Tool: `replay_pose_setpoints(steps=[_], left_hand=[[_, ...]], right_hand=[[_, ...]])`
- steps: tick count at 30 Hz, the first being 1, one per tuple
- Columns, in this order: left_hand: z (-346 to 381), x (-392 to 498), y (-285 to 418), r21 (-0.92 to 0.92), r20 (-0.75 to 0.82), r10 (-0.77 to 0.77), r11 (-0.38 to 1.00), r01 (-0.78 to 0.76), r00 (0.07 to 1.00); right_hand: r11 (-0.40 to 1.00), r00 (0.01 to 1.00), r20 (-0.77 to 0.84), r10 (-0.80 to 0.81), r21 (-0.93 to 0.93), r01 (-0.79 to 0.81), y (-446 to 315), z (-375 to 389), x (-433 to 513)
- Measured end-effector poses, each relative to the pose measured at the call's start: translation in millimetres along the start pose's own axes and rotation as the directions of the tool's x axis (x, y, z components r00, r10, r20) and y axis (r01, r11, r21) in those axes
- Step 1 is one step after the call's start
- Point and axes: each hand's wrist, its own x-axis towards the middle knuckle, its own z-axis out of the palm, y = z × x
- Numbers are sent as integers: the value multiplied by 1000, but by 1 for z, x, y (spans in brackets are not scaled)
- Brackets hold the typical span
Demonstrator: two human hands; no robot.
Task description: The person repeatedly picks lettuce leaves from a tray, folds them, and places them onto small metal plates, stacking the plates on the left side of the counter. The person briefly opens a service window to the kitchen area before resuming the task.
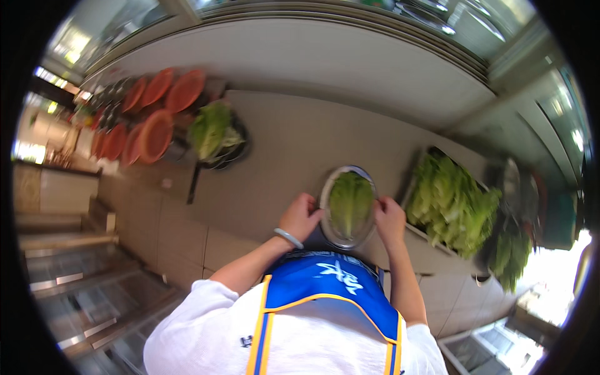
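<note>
Before me is an oval metal plate (350, 243) with a lettuce leaf (349, 201) lying lengthwise on it. My left hand (300, 216), with a pale bangle at the wrist, grips the plate's left rim between thumb and fingers. On the opposite rim, my right hand (390, 216) holds the plate in the same way. The plate is close to the front of the counter, by my blue apron (328, 281); I cannot tell whether it rests on the surface or is lifted slightly.
A tray (433, 243) heaped with lettuce leaves (452, 201) stands to the right on the counter (281, 140). Leafy greens (511, 255) sit beyond it. At left, lettuce (211, 129) lies on dark dishes near a black handle (193, 183). Several orange-red baskets (157, 136) line the far left.
</note>
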Motion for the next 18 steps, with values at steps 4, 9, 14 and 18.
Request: replay_pose_setpoints(steps=[4,9,14,18], left_hand=[[1,-2,-1,13,-10,-10,1000,10,1000],[8,10,6,24,-110,0,1000,2,994],[-6,22,13,136,-39,66,989,-60,997],[-17,24,23,215,-68,178,964,-160,982]], right_hand=[[992,993,-18,-118,-54,116,-11,1,-1],[996,996,-12,-83,12,83,-3,7,0],[994,998,49,50,99,-54,11,7,4],[975,989,53,136,171,-144,15,10,3]])
